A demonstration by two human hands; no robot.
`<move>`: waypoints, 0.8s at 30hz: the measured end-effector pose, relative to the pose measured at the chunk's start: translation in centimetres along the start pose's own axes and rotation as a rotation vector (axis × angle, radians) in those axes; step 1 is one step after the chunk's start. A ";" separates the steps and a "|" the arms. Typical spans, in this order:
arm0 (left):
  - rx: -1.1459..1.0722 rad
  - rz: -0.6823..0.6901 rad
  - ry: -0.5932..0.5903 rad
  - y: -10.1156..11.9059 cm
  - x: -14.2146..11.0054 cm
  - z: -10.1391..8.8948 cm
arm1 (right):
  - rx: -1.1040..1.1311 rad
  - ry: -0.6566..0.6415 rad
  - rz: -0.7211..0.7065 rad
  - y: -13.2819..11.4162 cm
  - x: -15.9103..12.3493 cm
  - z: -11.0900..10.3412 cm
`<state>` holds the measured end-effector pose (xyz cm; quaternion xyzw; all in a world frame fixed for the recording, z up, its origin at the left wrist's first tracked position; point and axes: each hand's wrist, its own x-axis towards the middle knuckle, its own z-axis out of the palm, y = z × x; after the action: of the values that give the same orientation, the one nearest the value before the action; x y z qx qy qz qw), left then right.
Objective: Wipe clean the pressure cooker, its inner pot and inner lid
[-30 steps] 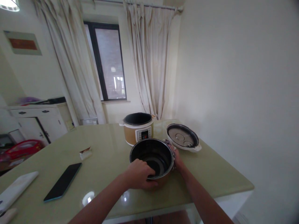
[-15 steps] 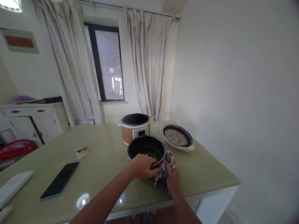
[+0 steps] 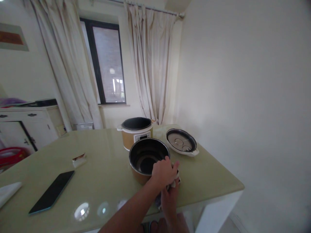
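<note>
Head view: left hand (image 3: pixel 164 171) sat over rim of pot (image 3: pixel 139 176), probably steadying it, couldn't tell grip tbh; right hand (image 3: pixel 170 196) clutched cloth (image 3: pixel 173 184) alongside.

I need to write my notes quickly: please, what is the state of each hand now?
Left hand: at the pot rim, beside the cloth; its grip cannot be told.
Right hand: closed, holding the cloth, partly hidden.

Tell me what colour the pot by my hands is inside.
The inside of the pot is black, seen best in the head view.
</note>
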<state>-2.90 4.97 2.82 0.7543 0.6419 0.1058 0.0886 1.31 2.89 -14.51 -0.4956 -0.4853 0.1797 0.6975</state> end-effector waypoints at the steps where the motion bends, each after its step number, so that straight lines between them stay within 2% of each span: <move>1: 0.003 -0.007 -0.002 0.0 0.0 -0.1 | 0.010 -0.013 0.016 -0.3 0.2 -0.2; 6: 0.036 0.003 -0.014 -0.5 0.1 -0.5 | -0.016 -0.007 0.042 -1.2 0.1 -0.3; 17: 0.013 0.005 -0.011 -0.6 0.1 -0.4 | -0.072 -0.018 0.012 -0.7 0.0 -0.5; 21: -0.142 0.129 0.065 -1.8 0.8 -1.1 | -0.072 0.023 0.039 -0.9 0.0 -0.5; 24: -0.247 0.256 0.070 -4.2 0.8 -2.7 | -0.048 0.020 0.047 -0.7 -0.2 -0.6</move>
<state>-7.49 6.41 4.35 0.8091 0.5256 0.2202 0.1439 1.60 2.10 -14.05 -0.5252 -0.4708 0.1794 0.6858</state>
